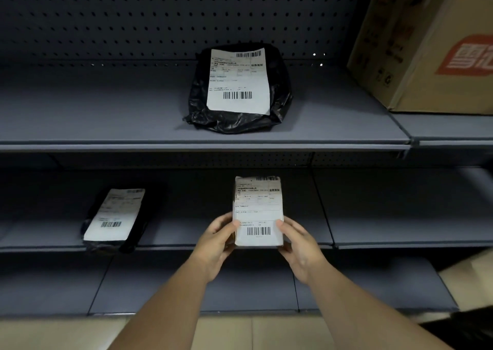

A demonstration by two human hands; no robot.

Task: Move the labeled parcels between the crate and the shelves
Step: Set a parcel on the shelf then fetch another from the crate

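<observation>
Both hands clasp small parcel: left hand [216,239], right hand [298,245]; small parcel [258,211] label print unreadable; cardboard box [426,45] cropped right.

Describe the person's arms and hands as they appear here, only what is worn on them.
Both forearms are bare to the bottom edge of the frame: no sleeves show. The left hand and right hand wear no gloves, and no rings, watch or wristbands are visible.

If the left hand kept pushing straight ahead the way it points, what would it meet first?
Probably nothing soon: the left hand, gripping the small white-labelled box, points into the bare grey middle shelf; its perforated back panel looks first, though depth is unclear.
</observation>
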